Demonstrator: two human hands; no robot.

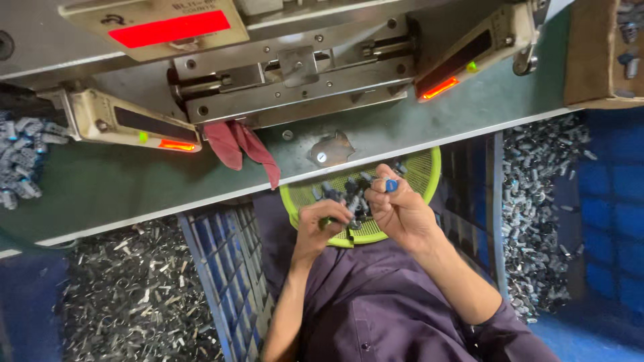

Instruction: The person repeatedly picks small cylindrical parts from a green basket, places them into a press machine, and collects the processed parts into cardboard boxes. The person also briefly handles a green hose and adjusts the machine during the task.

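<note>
Fingers of both hands pinch small dark parts over lime-green mesh basket point(422, 175) on lap. Right hand point(402, 211) shows blue-capped part point(391, 185) at fingertips; left hand point(320, 224) grips another. Basket holds many parts point(345, 191); sorting seems unfinished.

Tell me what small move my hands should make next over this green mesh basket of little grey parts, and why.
Probably draw the right hand up and away from the round green mesh basket. Its fingertips already pinch a small blue-capped part, while the left hand rests on the heap of small grey metal parts, so the picked part looks ready to leave.
</note>
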